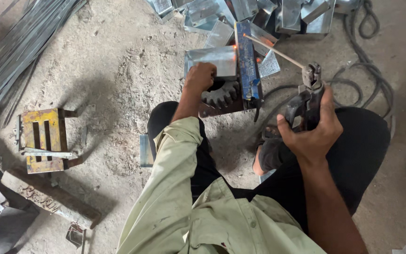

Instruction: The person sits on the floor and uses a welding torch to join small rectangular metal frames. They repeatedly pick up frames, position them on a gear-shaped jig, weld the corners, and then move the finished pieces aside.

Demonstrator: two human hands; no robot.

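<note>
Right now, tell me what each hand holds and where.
Right hand grips the welding electrode holder by its handle. Left hand presses down on the metal plate, near its lower edge.

blue bar (247,61), yellow rusty bracket (43,140)

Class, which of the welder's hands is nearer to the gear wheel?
Left. The left hand presses the metal plate just above the gear wheel; the right hand holds the electrode holder off to its right.
</note>
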